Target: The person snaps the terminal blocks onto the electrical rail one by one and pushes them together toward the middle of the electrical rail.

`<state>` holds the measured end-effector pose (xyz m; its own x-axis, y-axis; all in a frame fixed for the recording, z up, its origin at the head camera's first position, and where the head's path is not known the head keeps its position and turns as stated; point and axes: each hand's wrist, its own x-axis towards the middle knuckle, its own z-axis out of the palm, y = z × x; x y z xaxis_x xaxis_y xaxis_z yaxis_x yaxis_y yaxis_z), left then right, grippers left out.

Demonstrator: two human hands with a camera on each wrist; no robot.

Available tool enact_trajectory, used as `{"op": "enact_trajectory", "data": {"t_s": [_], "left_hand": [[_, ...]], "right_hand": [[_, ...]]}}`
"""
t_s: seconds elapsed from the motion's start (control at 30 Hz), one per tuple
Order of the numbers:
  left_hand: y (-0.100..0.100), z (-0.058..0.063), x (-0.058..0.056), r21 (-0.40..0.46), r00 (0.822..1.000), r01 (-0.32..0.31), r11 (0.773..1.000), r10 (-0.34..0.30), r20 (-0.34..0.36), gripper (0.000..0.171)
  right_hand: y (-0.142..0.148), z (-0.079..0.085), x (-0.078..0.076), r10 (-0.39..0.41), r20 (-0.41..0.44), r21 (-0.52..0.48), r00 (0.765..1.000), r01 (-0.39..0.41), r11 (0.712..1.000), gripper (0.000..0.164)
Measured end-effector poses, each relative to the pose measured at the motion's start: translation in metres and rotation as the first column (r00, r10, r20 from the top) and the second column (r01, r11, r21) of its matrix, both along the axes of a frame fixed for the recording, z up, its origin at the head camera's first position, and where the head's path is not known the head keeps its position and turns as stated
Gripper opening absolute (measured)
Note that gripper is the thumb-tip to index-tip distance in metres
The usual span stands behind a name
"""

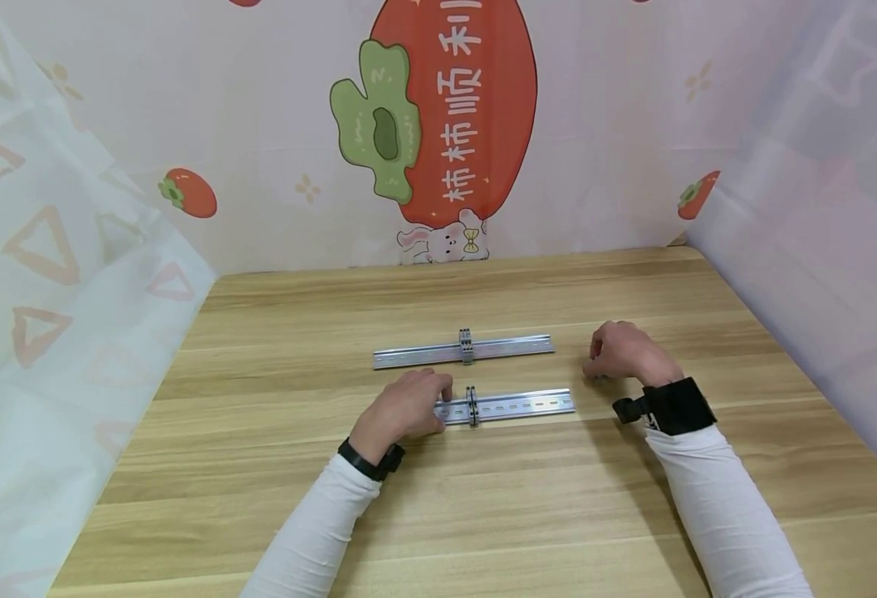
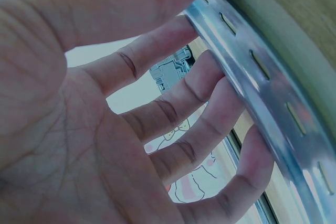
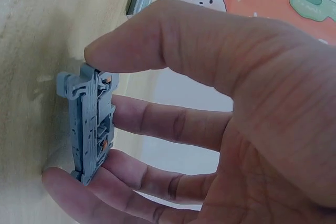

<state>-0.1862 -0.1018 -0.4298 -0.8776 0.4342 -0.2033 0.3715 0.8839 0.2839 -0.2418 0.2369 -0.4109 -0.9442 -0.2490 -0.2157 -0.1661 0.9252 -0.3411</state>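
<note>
The near slotted metal DIN rail (image 1: 528, 404) lies on the wooden table, a few thin grey terminal blocks (image 1: 472, 407) clipped across it. My left hand (image 1: 404, 405) grips that rail's left end, covering it in the head view. In the left wrist view, thumb and fingertips lie along the rail (image 2: 268, 82). To the right of both rails, my right hand (image 1: 625, 350) is low over the table. Its thumb and fingers hold a grey terminal block (image 3: 89, 129) with small orange parts by its two ends; the head view mostly hides this block.
Behind the near rail lies a second DIN rail (image 1: 423, 355), with several terminal blocks (image 1: 466, 345) clipped around its middle. A printed cloth (image 1: 274, 208) rises along the table's back edge, and pale sheets stand on both sides.
</note>
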Motion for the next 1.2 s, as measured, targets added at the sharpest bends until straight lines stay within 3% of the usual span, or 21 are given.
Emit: {"op": "enact_trajectory", "data": {"t_s": [0.53, 0.9, 1.2], "left_hand": [[0.0003, -0.0011, -0.0001, 0.003, 1.0, -0.001, 1.0, 0.001, 0.0, 0.035], [0.0003, -0.0018, -0.0007, 0.005, 1.0, 0.002, 1.0, -0.002, -0.002, 0.035], [0.0002, -0.0011, 0.0001, 0.007, 1.0, -0.003, 1.0, 0.003, 0.0, 0.035]], "right_hand": [[0.0002, 0.003, 0.0004, -0.027, 0.058, -0.025, 0.998, 0.028, 0.999, 0.023], [-0.0001, 0.0027, 0.001, -0.01, 0.03, -0.036, 0.999, 0.011, 0.999, 0.023], [0.0057, 0.0028, -0.0004, 0.015, 0.048, -0.116, 0.999, -0.009, 0.993, 0.02]]}}
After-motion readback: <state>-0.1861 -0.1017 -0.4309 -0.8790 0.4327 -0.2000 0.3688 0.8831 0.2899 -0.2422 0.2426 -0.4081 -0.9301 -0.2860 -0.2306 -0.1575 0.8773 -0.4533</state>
